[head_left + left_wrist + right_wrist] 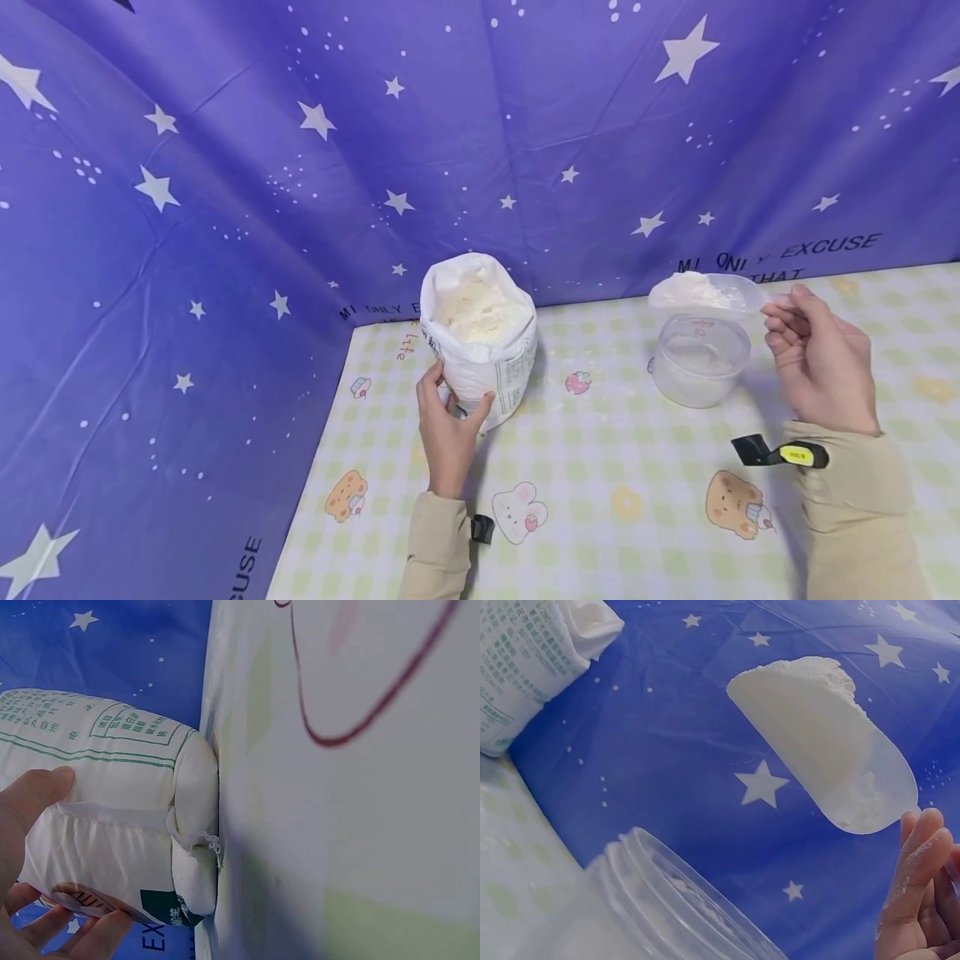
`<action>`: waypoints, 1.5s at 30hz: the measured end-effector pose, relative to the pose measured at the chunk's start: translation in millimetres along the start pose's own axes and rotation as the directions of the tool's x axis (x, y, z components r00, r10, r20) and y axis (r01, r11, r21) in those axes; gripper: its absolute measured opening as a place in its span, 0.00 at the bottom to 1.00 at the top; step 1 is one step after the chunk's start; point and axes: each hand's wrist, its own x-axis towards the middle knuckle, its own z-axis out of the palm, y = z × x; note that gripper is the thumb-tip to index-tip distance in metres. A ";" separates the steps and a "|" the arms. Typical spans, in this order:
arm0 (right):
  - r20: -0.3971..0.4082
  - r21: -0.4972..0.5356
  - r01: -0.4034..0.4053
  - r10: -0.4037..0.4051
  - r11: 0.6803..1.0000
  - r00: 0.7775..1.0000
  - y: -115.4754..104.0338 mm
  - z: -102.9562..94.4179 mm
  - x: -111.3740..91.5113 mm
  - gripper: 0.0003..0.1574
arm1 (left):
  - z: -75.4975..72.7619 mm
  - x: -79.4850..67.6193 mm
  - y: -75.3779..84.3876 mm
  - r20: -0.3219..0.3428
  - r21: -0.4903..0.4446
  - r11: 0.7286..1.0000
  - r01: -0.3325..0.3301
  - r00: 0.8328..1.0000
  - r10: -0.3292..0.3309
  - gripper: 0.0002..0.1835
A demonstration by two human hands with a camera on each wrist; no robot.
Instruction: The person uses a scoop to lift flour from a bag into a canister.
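A white bag of flour (pixel 480 367) stands with its top folded open, pale powder showing inside. My left hand (pixel 450 425) grips its near side, thumb and fingers spread round it; the left wrist view shows the thumb on the green-printed side of the bag (pixel 112 780). With my right hand (pixel 821 358) I pinch the handle of a clear plastic scoop (pixel 738 293) heaped with flour (pixel 686 290). Above a clear round plastic jar (pixel 701 362) the scoop is held. The jar's mouth (pixel 690 892) is uncovered, and white powder clings inside. Flour dusts my right fingers (pixel 911 877).
A checked tablecloth (pixel 585 500) with cartoon prints covers the table. Traces of white powder lie between bag and jar. Directly behind them hangs a purple star-patterned curtain (pixel 465 125), which also runs along the left side.
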 end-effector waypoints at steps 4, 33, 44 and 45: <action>-0.003 0.011 0.034 -0.034 0.999 0.999 -6.4 -4.8 -0.3 0.13 | 0.0 0.1 0.0 0.004 0.002 1.000 -0.005 1.000 0.005 0.44; -0.143 -0.196 0.230 -0.259 0.953 0.955 -27.6 -23.5 0.7 0.08 | -0.5 -0.2 -0.1 0.001 0.006 1.000 -0.004 1.000 0.004 0.44; -0.125 -0.379 0.265 -0.333 0.887 0.934 -26.2 -17.6 -7.3 0.12 | -0.2 -1.2 -1.1 -0.003 0.009 1.000 -0.018 1.000 0.018 0.44; -0.125 -0.397 0.264 -0.336 0.879 0.934 -26.4 -17.3 -8.0 0.11 | -0.2 -1.6 -1.1 -0.001 0.010 1.000 -0.017 1.000 0.017 0.44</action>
